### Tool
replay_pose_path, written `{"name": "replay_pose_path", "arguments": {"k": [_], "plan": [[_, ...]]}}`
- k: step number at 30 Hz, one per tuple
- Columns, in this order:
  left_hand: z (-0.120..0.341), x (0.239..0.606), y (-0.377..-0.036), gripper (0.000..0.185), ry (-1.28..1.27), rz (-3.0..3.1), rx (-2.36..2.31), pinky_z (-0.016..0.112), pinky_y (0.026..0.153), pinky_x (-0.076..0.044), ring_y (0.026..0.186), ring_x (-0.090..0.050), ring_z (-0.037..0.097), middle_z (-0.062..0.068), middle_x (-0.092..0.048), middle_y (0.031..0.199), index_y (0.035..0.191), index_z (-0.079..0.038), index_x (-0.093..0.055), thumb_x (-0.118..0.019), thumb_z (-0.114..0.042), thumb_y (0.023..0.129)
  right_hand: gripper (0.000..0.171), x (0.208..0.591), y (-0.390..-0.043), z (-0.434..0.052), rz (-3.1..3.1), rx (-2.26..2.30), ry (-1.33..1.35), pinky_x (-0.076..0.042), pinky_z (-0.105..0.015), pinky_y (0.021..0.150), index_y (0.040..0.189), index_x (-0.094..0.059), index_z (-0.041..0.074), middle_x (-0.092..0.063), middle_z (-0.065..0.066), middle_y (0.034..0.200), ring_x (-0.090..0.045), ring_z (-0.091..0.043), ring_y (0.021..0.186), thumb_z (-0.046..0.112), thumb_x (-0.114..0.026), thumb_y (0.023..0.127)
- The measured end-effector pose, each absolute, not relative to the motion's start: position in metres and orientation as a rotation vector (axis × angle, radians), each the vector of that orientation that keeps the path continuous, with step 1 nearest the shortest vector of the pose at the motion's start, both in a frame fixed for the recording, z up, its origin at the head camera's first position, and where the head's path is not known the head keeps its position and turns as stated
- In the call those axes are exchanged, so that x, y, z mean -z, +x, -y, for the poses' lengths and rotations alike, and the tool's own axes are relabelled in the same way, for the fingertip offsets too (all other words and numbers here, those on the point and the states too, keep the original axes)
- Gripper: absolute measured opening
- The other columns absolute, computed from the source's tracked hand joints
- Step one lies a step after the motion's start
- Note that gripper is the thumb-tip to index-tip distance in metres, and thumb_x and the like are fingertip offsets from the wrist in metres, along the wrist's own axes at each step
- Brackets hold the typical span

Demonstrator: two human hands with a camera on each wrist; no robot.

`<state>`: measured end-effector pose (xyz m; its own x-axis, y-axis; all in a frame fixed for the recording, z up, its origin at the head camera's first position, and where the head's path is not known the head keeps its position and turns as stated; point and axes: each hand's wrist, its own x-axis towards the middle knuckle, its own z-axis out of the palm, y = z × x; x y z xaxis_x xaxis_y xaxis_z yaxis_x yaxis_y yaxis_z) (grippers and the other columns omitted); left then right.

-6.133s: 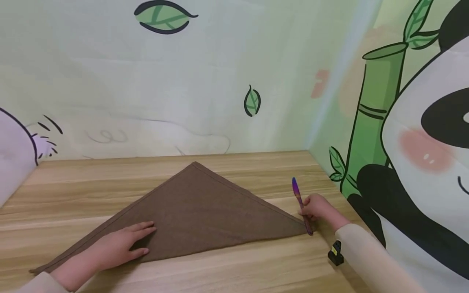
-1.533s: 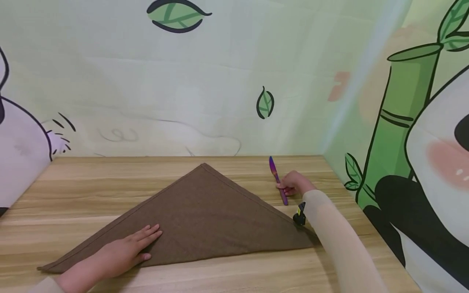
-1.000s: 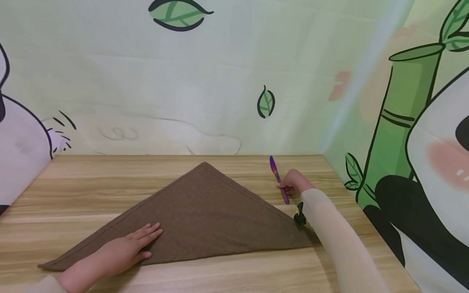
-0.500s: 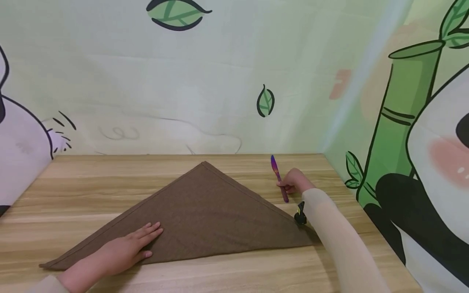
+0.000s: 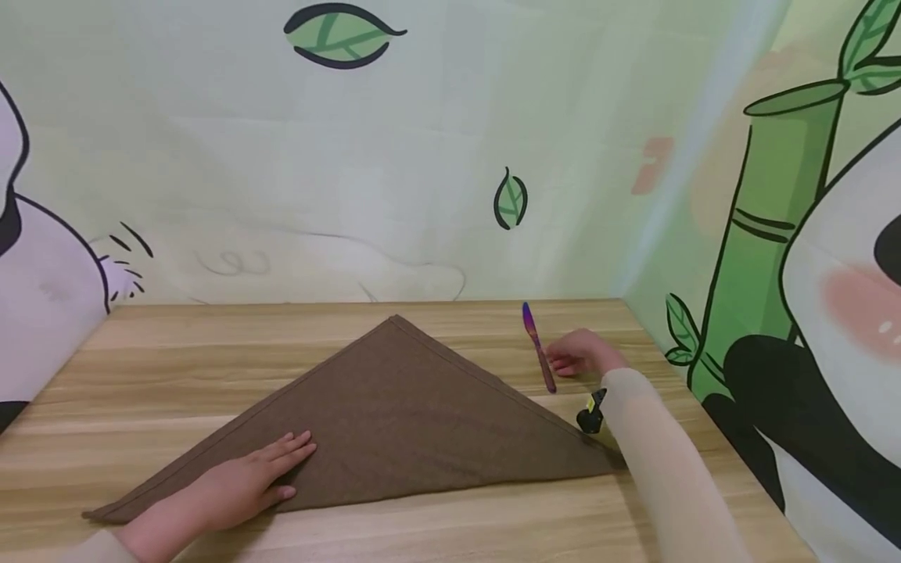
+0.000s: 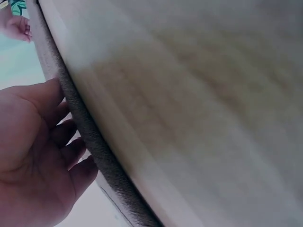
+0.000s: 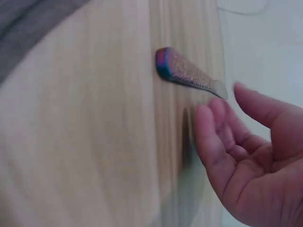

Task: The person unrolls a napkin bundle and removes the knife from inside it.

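Observation:
A brown cloth (image 5: pixel 415 414), shaped like a triangle, lies flat on the wooden table. My left hand (image 5: pixel 239 481) rests on its left part with the fingers extended; in the left wrist view, the fingertips of that hand (image 6: pixel 33 146) meet the cloth (image 6: pixel 90 127). Behind the cloth's right slope lies a table knife (image 5: pixel 539 352) with a purple-blue sheen, its blade pointing toward the wall. Just right of it is my right hand (image 5: pixel 584 353), fingers loosely bent. The right wrist view shows a gap between this hand (image 7: pixel 251 165) and the knife handle (image 7: pixel 189 71).
Behind the table (image 5: pixel 211 336) stands a pale green wall (image 5: pixel 394 172) with printed leaves. A side wall with a panda and a bamboo print (image 5: pixel 767 219) borders the right edge. A small black device (image 5: pixel 591 410) sits at my right wrist.
Earlier my right hand carried the knife from the cloth's right corner to the back and set it down. Now its fingers have let go and moved slightly right. My left hand has stayed put.

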<state>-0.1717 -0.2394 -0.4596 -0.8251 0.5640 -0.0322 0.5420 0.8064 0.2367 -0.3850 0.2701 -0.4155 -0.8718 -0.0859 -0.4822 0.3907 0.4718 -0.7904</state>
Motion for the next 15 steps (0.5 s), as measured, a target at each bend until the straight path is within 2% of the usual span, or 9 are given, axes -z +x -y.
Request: {"name": "replay_pose_path", "arguments": {"k": [6, 11, 15], "plan": [[0.238, 0.453, -0.178, 0.06, 0.866, -2.843, -0.381, 0.06, 0.102, -0.05, 0.135, -0.054, 0.048, 0.023, -0.053, 0.153, 0.145, -0.004, -0.056, -0.071, -0.032, 0.095, 0.03, 0.407, -0.372, -0.282, -2.261, 1.611, 0.2, -0.055, -0.017, 0.064, 0.122, -0.057, -0.004, -0.06, 0.011, 0.075, -0.057, -0.001, 0.067, 0.02, -0.045, 0.109], [0.238, 0.441, -0.185, 0.043, 0.897, -2.902, -0.412, 0.054, 0.097, -0.054, 0.122, -0.066, 0.04, 0.017, -0.069, 0.134, 0.131, -0.006, -0.068, -0.071, -0.029, 0.095, 0.031, 0.391, -0.349, -0.284, -2.34, 1.531, 0.028, -0.055, -0.022, 0.072, 0.116, -0.059, 0.001, -0.06, 0.01, 0.08, -0.057, -0.003, 0.072, 0.026, -0.042, 0.111], [0.243, 0.422, -0.191, 0.04, 0.895, -3.041, -0.485, 0.049, 0.089, -0.058, 0.105, -0.074, 0.032, 0.013, -0.077, 0.116, 0.128, -0.003, -0.067, -0.072, -0.023, 0.094, 0.036, 0.378, -0.322, -0.278, -2.517, 1.378, -0.119, -0.056, -0.028, 0.077, 0.119, -0.058, -0.005, -0.062, -0.001, 0.09, -0.06, -0.011, 0.081, 0.026, -0.043, 0.111]]}}
